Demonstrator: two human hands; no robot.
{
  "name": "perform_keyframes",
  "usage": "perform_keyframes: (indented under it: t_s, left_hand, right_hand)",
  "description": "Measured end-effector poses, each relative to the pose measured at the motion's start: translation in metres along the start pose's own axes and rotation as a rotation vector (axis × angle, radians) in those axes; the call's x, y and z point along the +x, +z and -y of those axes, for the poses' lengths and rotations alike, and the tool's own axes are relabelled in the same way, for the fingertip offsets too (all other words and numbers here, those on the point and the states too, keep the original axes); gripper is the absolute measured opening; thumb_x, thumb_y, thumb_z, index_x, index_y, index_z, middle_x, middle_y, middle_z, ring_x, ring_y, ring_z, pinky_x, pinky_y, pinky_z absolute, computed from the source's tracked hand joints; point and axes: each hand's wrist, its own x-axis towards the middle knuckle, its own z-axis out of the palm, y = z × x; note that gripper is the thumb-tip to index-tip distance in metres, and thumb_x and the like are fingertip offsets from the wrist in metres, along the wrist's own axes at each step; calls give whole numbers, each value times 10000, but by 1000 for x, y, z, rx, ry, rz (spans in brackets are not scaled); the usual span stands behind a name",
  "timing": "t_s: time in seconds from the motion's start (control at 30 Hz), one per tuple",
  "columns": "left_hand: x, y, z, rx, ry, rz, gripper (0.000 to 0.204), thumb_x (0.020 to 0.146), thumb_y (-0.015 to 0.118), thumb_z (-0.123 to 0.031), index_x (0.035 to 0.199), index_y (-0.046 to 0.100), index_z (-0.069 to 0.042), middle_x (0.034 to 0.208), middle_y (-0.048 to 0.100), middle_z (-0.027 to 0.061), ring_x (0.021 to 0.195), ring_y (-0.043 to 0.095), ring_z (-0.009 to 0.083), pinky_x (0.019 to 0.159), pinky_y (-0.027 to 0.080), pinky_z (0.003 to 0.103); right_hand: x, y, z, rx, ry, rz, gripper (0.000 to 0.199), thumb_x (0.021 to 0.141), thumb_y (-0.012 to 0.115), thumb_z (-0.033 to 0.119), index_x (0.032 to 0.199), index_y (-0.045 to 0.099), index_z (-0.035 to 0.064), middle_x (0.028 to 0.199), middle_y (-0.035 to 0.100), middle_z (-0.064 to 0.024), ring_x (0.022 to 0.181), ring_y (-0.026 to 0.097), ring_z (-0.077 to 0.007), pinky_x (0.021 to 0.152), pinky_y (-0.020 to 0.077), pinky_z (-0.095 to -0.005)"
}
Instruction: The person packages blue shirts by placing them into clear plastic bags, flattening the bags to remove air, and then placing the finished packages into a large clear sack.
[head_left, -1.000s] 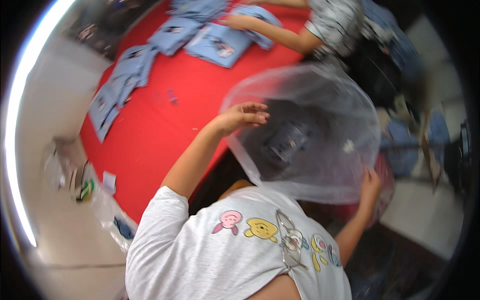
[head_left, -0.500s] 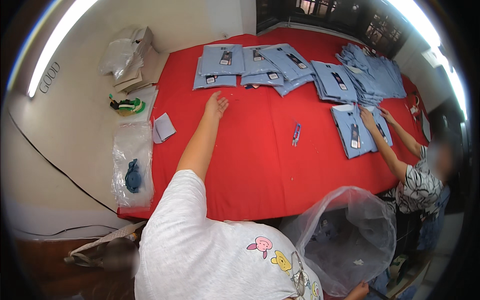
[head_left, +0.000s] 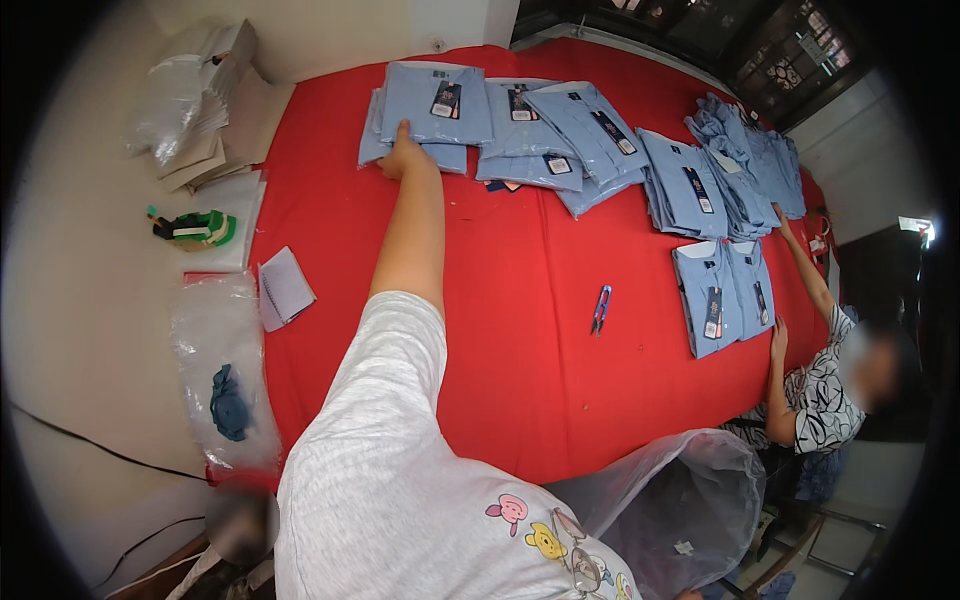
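At the far left of the red table, my left hand [head_left: 404, 158] is at the front edge of a stack of folded light blue shirts in clear plastic bags [head_left: 435, 105]. The thumb lies on top of the lower bagged shirt [head_left: 446, 157]; the other fingers are mostly hidden at its edge, closed on it. Only a sliver of my right hand [head_left: 690, 595] shows at the bottom edge, below a large clear plastic bag [head_left: 690, 500]. What those fingers do is hidden.
More bagged shirts [head_left: 525, 125] lie alongside. Blue thread snips [head_left: 601, 310] and a notebook [head_left: 286, 288] are on the table. A tape dispenser [head_left: 205, 230] stands left. At right, a co-worker's hands are beside folded shirts [head_left: 705, 300] and a shirt pile [head_left: 775, 165].
My left hand has moved forward from bare cloth onto the left shirt stack. My right hand has dropped almost out of view. The co-worker's hands have moved off the two near shirts' collars.
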Motion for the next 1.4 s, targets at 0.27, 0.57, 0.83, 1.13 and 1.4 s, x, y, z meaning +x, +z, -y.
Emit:
perform_keyframes:
  t_s: [0.27,0.57,0.83,1.13,1.4]
  left_hand:
    - [94,-28,36,-161,158,251,534,857,752,104,1361,580,57,1349,660,187,1135,689,333,950,590,446]
    - [30,-272,-40,-53,-180,480,557,902,754,44,1423,560,13,1386,640,149,1209,654,297,1038,550,445]
    - [-16,-470,-184,700,-353,734,557,836,838,-78,1341,625,26,1244,720,144,1108,707,280,1006,553,398]
    - [-45,-429,-208,1532,51,1120,1043,665,950,-280,1538,441,-21,1430,614,212,1378,545,355,1204,373,447]
    - [-114,-342,-128,2103,433,1687,1373,472,981,-542,1610,362,-88,1485,565,261,1445,470,426,1198,396,483]
  right_hand:
    - [35,17,-76,-32,150,36,333,959,623,253,971,780,-40,994,763,-260,917,741,-442,784,580,-537]
    - [26,22,1,9,-62,44,353,971,622,281,1025,773,-33,1015,760,-262,929,735,-447,779,573,-541]
    - [59,54,17,62,-203,103,351,984,621,300,1082,766,-5,1057,758,-246,964,725,-444,810,563,-533]
    - [71,75,28,99,-256,154,357,997,620,320,1146,759,27,1104,755,-227,1004,714,-440,845,552,-524]
    - [70,87,19,83,-233,191,368,1010,619,339,1202,753,55,1146,753,-210,1039,704,-437,877,541,-516]
